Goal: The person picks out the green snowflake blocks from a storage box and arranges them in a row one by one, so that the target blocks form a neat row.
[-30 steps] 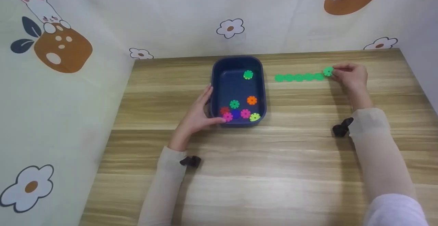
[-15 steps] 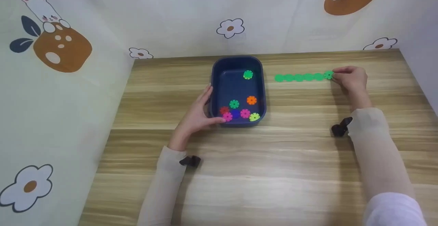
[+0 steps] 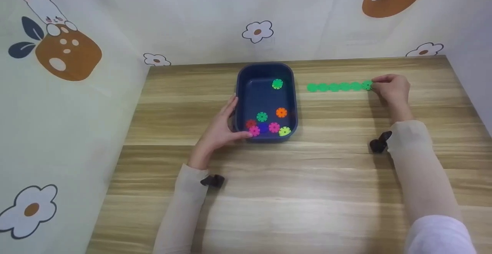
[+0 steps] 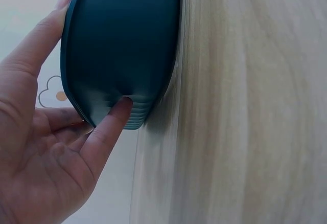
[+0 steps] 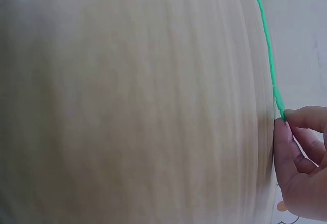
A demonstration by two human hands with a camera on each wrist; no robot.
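Note:
In the head view, a row of green snowflake discs (image 3: 334, 87) lies on the table, right of the dark blue plastic bin (image 3: 265, 65). My right hand (image 3: 394, 90) pinches a green snowflake disc (image 3: 366, 85) between thumb and finger at the row's right end. The right wrist view shows the pinched disc (image 5: 278, 103) edge-on and slightly tilted, meeting the row; whether their slots are fitted together, I cannot tell. My left hand (image 3: 220, 129) holds the bin's near left corner, thumb at the near rim and fingers along the left side.
Inside the bin are several loose discs, among them an orange disc (image 3: 281, 112), a pink disc (image 3: 274, 127) and a yellow disc (image 3: 285, 131). A patterned cloth (image 3: 192, 23) rises behind the wooden table (image 3: 300, 192).
My right hand has lowered its green disc toward the near side, into line with the row's end, with only slight movement since. The left hand stays on the bin.

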